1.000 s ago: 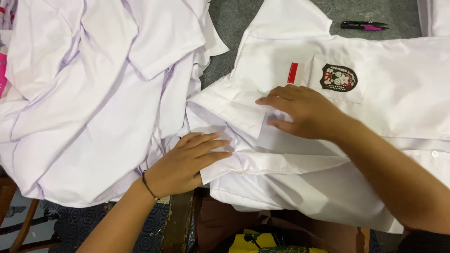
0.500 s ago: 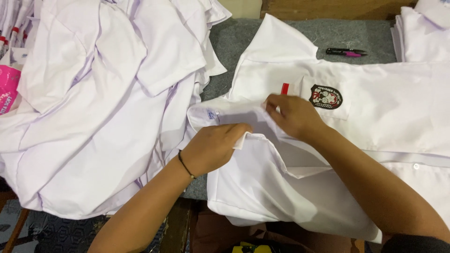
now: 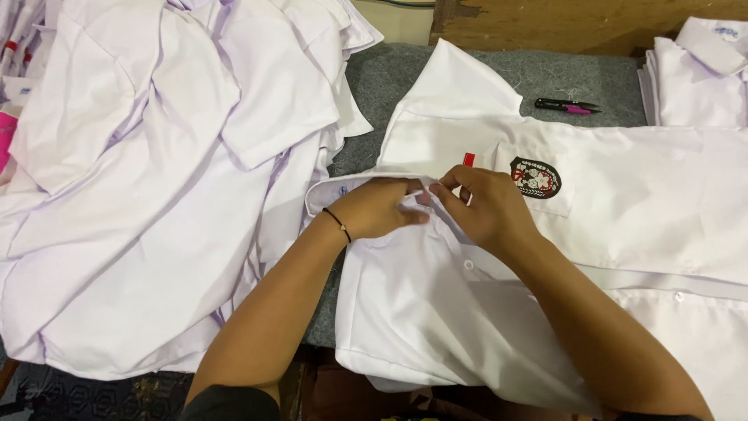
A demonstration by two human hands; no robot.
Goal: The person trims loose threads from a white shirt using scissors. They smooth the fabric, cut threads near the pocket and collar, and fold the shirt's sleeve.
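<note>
since a moment ago both our hands have slid up together to the collar end of the shirt, where before the left one was lower down near the front edge and the right sat flat on the chest. closest to us, the white shirt lies spread face up on the grey felt table top, its hem hanging toward us over the edge and a button showing on the placket. our left hand, thin black band on the wrist, is curled with fingers pressed together, pinching the collar fabric, and our right hand meets it fingertip to fingertip, pinching the same bit of cloth. looks like we're fiddling with the top button or the collar fold, can't really tell which since the fingers cover it. to do it well we'd say keep the cloth taut between both pinches and don't drag the placket off line. just beyond the right hand sits the chest pocket with a dark round badge and a small red tag beside it. left of us is a big heap of loose white shirts, further back a black and pink thread snip on the felt, and a folded stack of shirts in the far right corner.
</note>
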